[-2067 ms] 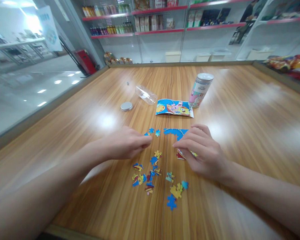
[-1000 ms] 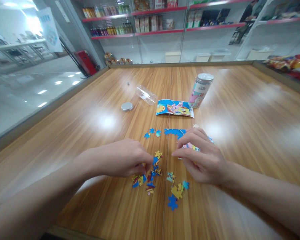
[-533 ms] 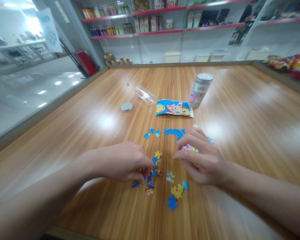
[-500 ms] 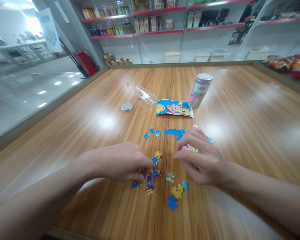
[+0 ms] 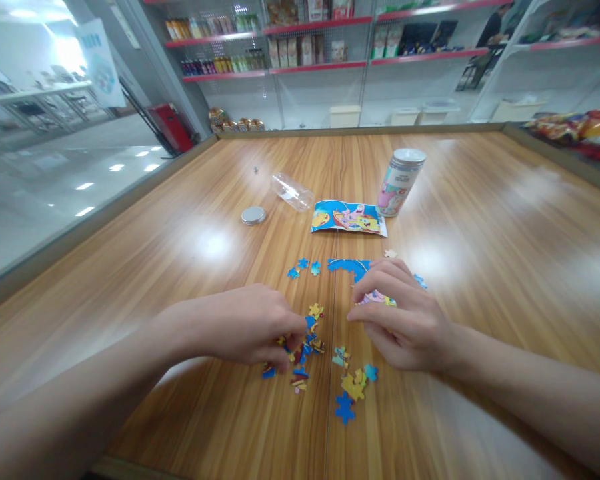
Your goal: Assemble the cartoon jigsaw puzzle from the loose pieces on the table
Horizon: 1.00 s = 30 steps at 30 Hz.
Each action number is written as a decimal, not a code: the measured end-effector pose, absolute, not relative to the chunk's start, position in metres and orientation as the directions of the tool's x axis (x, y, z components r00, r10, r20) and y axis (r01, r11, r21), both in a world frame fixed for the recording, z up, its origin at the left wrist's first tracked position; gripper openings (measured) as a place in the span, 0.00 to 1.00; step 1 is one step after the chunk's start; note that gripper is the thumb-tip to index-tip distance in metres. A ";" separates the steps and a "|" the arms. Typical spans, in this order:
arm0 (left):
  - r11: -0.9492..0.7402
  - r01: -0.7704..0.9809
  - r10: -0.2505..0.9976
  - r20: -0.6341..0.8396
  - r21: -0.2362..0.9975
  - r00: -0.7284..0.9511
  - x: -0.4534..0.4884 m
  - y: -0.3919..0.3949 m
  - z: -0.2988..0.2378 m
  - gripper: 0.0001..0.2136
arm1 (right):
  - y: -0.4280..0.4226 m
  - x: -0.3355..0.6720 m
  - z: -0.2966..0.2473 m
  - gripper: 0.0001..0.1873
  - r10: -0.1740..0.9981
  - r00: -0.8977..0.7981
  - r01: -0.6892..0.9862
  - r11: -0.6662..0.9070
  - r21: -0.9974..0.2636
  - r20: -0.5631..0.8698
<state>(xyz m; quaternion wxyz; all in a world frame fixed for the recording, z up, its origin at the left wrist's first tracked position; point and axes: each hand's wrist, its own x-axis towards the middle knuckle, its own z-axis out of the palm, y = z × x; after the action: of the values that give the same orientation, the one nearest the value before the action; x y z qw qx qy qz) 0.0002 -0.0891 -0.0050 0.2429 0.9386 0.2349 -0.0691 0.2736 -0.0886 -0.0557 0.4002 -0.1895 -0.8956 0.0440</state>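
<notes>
My left hand [image 5: 250,325] rests on the wooden table [image 5: 180,253] with its fingers curled and pinched into a pile of loose jigsaw pieces [image 5: 305,353]. My right hand [image 5: 405,320] lies just to the right, fingers bent over a partly joined section of the puzzle [image 5: 375,297]. A joined blue strip [image 5: 350,265] shows beyond its fingertips. Three small blue pieces [image 5: 303,267] lie apart to the left of that strip. More loose pieces [image 5: 353,387] sit near my right wrist.
A printed picture sheet [image 5: 349,218] lies further back, beside an upright printed tin [image 5: 400,181]. A clear tube [image 5: 293,191] lies on its side with a metal lid [image 5: 253,215] near it. Shop shelves [image 5: 330,40] stand behind the table.
My left hand drew back from the small blue pieces to the loose pile and pinched into it. My right hand slid slightly nearer, staying on the joined section.
</notes>
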 end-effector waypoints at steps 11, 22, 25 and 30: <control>-0.787 0.459 0.441 -0.144 0.413 0.886 0.000 -0.082 -0.011 0.07 | -0.088 0.273 -0.056 0.12 0.388 -0.600 0.303 0.920 -0.250 0.699; -0.314 0.503 0.937 0.348 0.805 0.027 -0.002 0.006 -0.079 0.19 | -0.088 0.273 -0.061 0.12 0.508 -0.501 0.421 0.850 -0.315 0.701; -0.354 0.458 0.931 0.356 0.816 0.084 0.010 0.018 -0.077 0.20 | -0.086 0.272 -0.063 0.12 0.517 -0.478 0.433 0.842 -0.321 0.710; -0.402 0.389 0.909 0.311 0.829 0.277 0.011 0.014 -0.075 0.20 | -0.082 0.271 -0.064 0.12 0.544 -0.466 0.448 0.825 -0.344 0.698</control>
<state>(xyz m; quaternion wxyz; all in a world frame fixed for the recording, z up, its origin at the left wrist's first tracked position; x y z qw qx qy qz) 0.0110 0.0140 -0.0752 0.3202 0.7321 0.4432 0.4063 0.2714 -0.0820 -0.0637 0.4278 -0.2902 -0.8542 0.0562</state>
